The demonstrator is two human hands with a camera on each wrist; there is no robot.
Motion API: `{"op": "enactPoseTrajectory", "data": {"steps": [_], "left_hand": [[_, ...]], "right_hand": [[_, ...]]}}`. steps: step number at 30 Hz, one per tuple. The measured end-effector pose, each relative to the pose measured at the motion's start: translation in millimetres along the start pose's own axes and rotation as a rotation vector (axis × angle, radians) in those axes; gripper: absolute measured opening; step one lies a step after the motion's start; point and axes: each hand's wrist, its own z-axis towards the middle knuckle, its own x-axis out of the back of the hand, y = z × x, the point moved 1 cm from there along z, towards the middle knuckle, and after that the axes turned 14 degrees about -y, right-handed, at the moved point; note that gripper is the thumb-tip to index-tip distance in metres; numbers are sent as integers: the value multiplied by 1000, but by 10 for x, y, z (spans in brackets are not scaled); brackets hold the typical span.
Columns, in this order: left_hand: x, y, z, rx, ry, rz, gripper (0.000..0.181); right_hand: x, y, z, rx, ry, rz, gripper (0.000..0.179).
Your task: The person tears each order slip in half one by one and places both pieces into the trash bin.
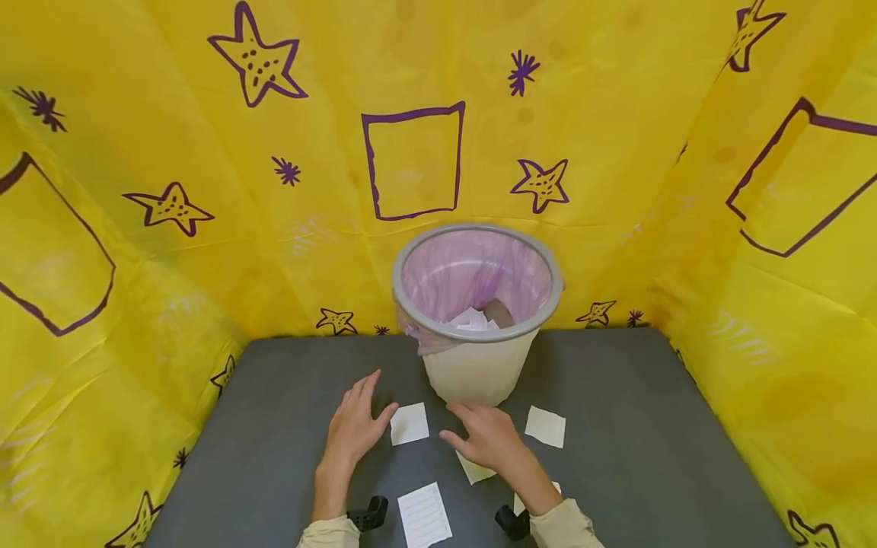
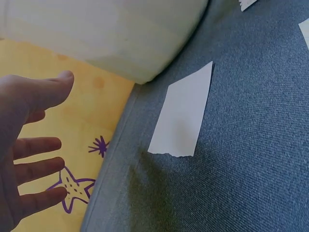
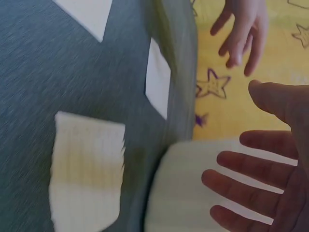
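Note:
Several torn pieces of paper lie on a dark grey surface. My left hand [image 1: 353, 420] hovers beside a white paper piece [image 1: 409, 424], its fingers spread and holding nothing. My right hand [image 1: 485, 435] is over a cream paper piece [image 1: 476, 469] and partly hides it; in the right wrist view its extended fingers are bare. A lined paper piece [image 1: 425, 514] lies nearer, between the forearms. Another cream piece [image 1: 546, 427] is to the right, and one more [image 1: 518, 504] shows partly behind the right wrist.
Behind the hands stands a cream wastebasket [image 1: 479, 371] with a grey rim and a pinkish liner, holding paper scraps [image 1: 470, 319] and a brownish piece. Yellow fabric walls [image 1: 411, 61] with purple drawings enclose the back and sides of the dark surface [image 1: 288, 396].

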Motion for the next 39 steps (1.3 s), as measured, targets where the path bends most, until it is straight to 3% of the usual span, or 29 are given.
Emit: {"op": "enactPoseTrajectory", "data": {"steps": [7,11,16,21,25,31,39], "left_hand": [[-45,4,-9,-8,-1,0,67],[-81,3,-21,1,-21,-10,67],[-122,-19,-23,8,-44,-24,65],[-185,-70,33,31,-66,-13,58],[-295,-122,56,58,-97,-5,53],[-412,-176,71,68,-89,14,57],[-462,-89,206,55,-145,33,44]], "right_hand": [[-40,-99,288,39,-46,5,42],[-75,-170,459,48,-113,15,43],[-157,-235,603,5,-197,33,40],[-308,-277,731,-39,-184,-14,35],[-474,-339,798,-77,-180,-58,31],[-707,-425,839,-136,-286,-58,38],[-743,-443,901,-123,-290,-88,40]]}}
